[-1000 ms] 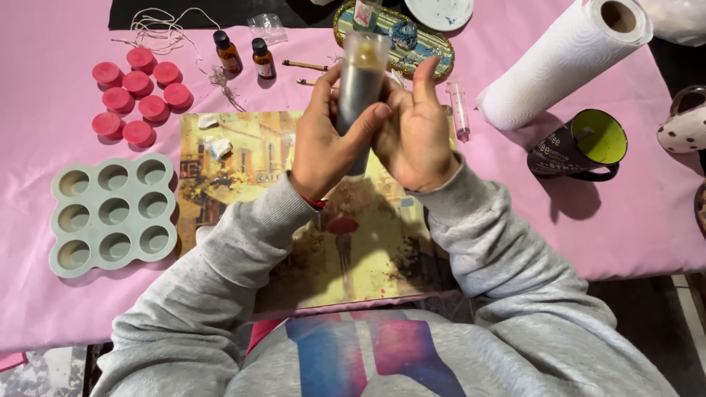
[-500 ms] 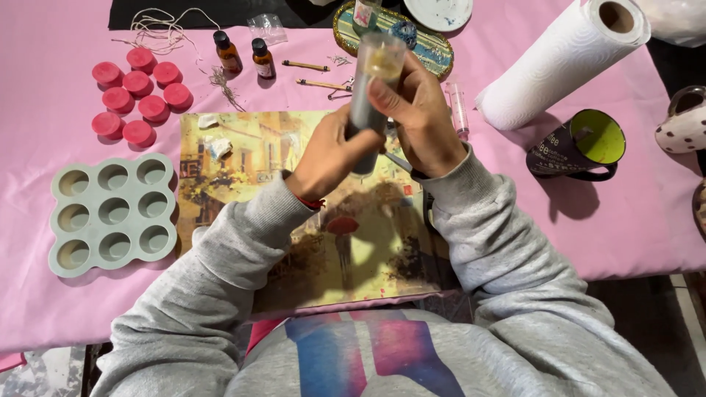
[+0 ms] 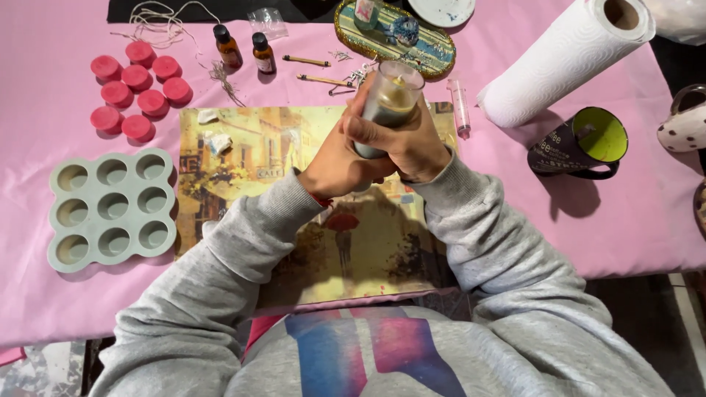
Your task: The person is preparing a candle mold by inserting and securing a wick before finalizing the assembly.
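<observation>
- A glass [image 3: 387,103] with a candle in it, dark in its lower part and yellowish near the top, is held up over the far edge of the picture mat [image 3: 309,198].
- Both hands are together, clamped on the glass: the left hand [image 3: 340,163] wraps its lower part from the left, the right hand [image 3: 409,144] grips it from the right and front, fingers overlapping.
- The glass tilts, its open mouth turned up toward the camera; a small wick shows inside.
- Against half a second ago, the hands sit closer together and lower on the glass, and the glass mouth faces the camera more.
- A second ago the glass stood more upright between the two hands, held higher.
- A grey mould [image 3: 110,209] lies near the table's left edge, just left of the mat.
- Red wax discs [image 3: 136,88] cluster toward the far left corner.
- A paper roll [image 3: 566,59] lies toward the far right corner, a dark mug [image 3: 581,143] just in front of it.
- Two brown bottles [image 3: 243,48] stand near the far edge.
</observation>
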